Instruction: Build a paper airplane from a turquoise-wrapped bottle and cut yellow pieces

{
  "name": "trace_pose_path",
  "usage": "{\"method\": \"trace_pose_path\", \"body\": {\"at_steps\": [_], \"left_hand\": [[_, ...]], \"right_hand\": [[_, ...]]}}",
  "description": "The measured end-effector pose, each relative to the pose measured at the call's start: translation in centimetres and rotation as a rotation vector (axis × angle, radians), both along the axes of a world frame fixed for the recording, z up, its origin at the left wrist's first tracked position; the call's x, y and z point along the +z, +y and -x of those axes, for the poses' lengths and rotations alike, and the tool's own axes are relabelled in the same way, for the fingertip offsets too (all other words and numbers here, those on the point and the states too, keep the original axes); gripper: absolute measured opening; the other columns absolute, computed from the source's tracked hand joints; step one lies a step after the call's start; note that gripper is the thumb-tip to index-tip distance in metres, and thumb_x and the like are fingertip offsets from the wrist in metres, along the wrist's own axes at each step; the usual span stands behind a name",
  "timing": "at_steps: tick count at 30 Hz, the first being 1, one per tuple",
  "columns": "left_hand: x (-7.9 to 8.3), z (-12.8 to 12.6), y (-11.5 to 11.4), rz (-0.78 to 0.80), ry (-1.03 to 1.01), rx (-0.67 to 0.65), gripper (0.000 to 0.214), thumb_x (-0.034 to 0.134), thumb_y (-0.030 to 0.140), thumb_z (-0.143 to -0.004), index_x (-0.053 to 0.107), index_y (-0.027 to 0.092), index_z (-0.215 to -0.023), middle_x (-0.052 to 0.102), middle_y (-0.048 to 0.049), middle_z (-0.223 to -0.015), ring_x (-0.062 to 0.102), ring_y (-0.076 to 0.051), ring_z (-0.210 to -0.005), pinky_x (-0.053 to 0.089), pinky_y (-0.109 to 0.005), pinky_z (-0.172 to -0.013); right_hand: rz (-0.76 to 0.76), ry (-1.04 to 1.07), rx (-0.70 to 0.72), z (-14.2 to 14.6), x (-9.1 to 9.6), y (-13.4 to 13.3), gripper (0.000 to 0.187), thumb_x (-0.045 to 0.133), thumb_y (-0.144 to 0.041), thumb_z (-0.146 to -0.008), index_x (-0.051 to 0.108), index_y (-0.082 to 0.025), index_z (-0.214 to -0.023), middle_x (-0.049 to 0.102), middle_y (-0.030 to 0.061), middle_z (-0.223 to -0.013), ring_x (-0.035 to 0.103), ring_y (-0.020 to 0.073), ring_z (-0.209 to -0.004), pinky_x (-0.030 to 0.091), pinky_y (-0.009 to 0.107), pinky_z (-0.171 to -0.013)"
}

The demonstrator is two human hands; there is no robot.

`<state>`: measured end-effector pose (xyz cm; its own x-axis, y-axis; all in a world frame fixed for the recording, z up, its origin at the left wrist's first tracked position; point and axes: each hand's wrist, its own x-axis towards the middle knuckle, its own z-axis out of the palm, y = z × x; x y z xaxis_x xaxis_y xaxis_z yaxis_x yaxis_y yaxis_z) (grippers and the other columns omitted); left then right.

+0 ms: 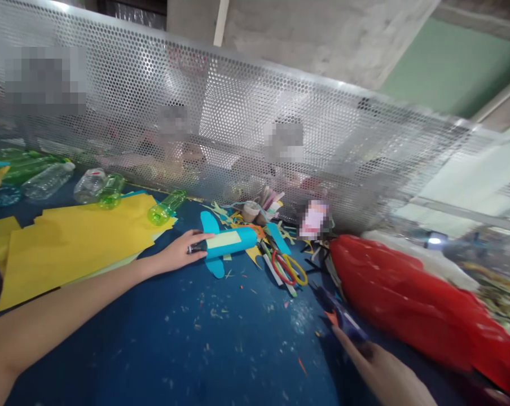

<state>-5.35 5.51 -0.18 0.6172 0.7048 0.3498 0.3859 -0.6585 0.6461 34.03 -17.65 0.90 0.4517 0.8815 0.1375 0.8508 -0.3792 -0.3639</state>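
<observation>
Head view: left hand on the blue paper tube, right hand on a dark tool, hands well apart.
Tube sits on the bench, toward the far edge by the perforated screen; left fingers clamped round its left end. Right hand, blurred, seems wrapped round the tool (glue gun, probably) beside the red bag. Step looks like working the tube, tool ready; next move would call for a firm left grip, tool tip clear of the paper scraps.

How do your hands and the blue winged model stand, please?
Left hand gripping blue model. Right hand holding dark tool. Scissors lying between model and tool.
</observation>
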Motion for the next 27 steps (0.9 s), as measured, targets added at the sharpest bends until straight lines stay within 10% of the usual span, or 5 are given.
{"method": "trace_pose_path", "body": {"at_steps": [6, 13, 18, 27], "left_hand": [[-0.2, 0.1, -0.1, -0.056, 0.008, 0.007, 0.044, 0.054, 0.037, -0.084, 0.047, 0.033, -0.127, 0.044, -0.0069, -0.127, 0.049, -0.024, -0.112, 0.042, -0.039, -0.095], [0.2, 0.2, -0.3, -0.015, -0.023, -0.022, 0.046, 0.051, 0.035, -0.085, 0.043, 0.032, -0.130, 0.047, -0.0071, -0.124, 0.051, -0.021, -0.107, 0.042, -0.038, -0.094], [0.4, 0.4, -0.1, 0.048, -0.078, -0.040, 0.047, 0.050, 0.039, -0.085, 0.043, 0.028, -0.130, 0.049, -0.0058, -0.127, 0.049, -0.021, -0.110, 0.038, -0.036, -0.096], [0.7, 0.2, -0.2, 0.176, -0.111, -0.011, 0.048, 0.049, 0.040, -0.085, 0.045, 0.024, -0.130, 0.050, -0.0070, -0.128, 0.050, -0.023, -0.108, 0.040, -0.036, -0.092]], "right_hand": [[0.142, 0.300, -0.246, 0.8, 0.1, 1.5, 0.038, 0.052, -0.060, -0.060, 0.058, -0.025, -0.047, 0.053, 0.0023, -0.034, 0.057, 0.0234, -0.038, 0.043, 0.033, -0.042], [-0.299, 1.060, -0.397, 2.9, 0.9, -1.0, 0.030, 0.072, -0.040, -0.055, 0.064, -0.019, -0.074, 0.070, 0.0068, -0.069, 0.068, 0.0242, -0.060, 0.057, 0.030, -0.052], [-0.461, 1.305, -0.497, 6.5, 3.0, -0.2, 0.028, 0.079, -0.021, -0.046, 0.060, -0.018, -0.067, 0.063, -0.0003, -0.057, 0.063, 0.0147, -0.050, 0.055, 0.018, -0.046], [-0.386, 1.001, 0.044, 13.6, 6.0, 4.9, 0.041, 0.078, -0.037, -0.055, 0.065, -0.016, -0.087, 0.068, 0.0027, -0.073, 0.061, 0.0152, -0.066, 0.051, 0.021, -0.058]]}}
